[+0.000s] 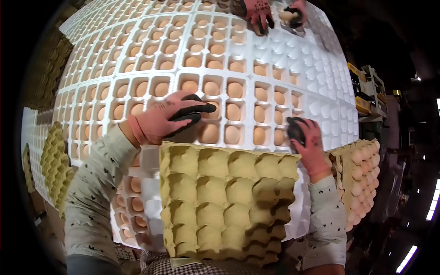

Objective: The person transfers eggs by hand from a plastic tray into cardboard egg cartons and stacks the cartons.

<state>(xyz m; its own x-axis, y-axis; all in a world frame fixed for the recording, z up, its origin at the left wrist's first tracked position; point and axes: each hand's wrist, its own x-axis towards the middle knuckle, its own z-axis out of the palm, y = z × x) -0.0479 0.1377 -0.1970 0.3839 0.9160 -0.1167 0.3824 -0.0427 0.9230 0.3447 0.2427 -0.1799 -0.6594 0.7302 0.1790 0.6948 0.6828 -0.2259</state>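
My left hand [172,117], in a pink glove with dark fingertips, reaches over the white egg tray [220,77]. Its fingers are stretched out, with the tips at a brown egg [213,111] in a cell. My right hand [308,141], gloved the same way, is curled down over a cell at the edge of the filled rows. What lies under its fingers is hidden. Between my forearms, an egg flat [211,190] of yellowish pulp board with bare cups leans toward me. It partly covers another white tray [300,215] holding eggs.
Across the trays, another person's gloved hands [257,16] are at work, one holding an egg [288,16]. Stacked flats with eggs [362,178] stand at right. More pulp flats [56,165] stand at left. Yellow crates [360,89] are beyond the right edge.
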